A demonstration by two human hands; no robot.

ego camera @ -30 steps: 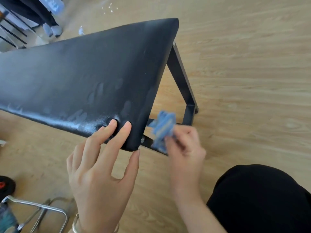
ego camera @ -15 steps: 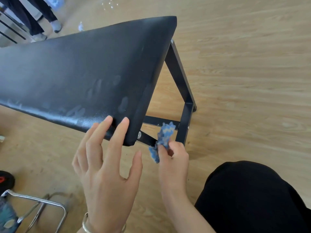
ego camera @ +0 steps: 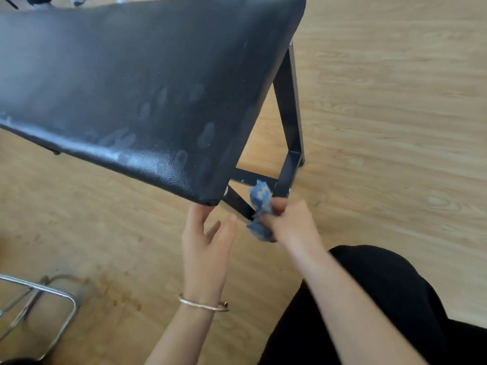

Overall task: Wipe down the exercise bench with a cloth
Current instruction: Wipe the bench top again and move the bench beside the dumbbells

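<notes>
Exercise bench (ego camera: 131, 88): spans the upper frame from the left edge to the upper right, black padded top facing the camera; carries pale finger marks (ego camera: 208, 133) towards the near edge and near corner. Black metal leg frame (ego camera: 286, 106): drops from the pad's right end to the wooden floor (ego camera: 395, 127); includes a cross-member and a diagonal strut (ego camera: 237, 200) below the near corner, with a bolt head (ego camera: 225, 191) just under the pad.

Cloth (ego camera: 259, 198): blue with a paler pattern, bunched; sits against the diagonal strut, just right of the pad's near corner, partly wrapped round the bar.

Right hand (ego camera: 292, 222): fingers curled tight about the cloth, pressing it to the strut; blurred, so individual finger positions not readable.

Left hand (ego camera: 205, 241): fingers straight and loosely spread, palm turned towards the right; holds nothing; one fingertip right up at the underside of the pad's near corner, contact not determinable. Thin metal bracelet (ego camera: 203, 304) on the left wrist.

Black-clad knee (ego camera: 369, 299) at lower right, below the right forearm. Chrome tube frame (ego camera: 39, 293) on the floor at lower left, well apart from the bench's near corner.
</notes>
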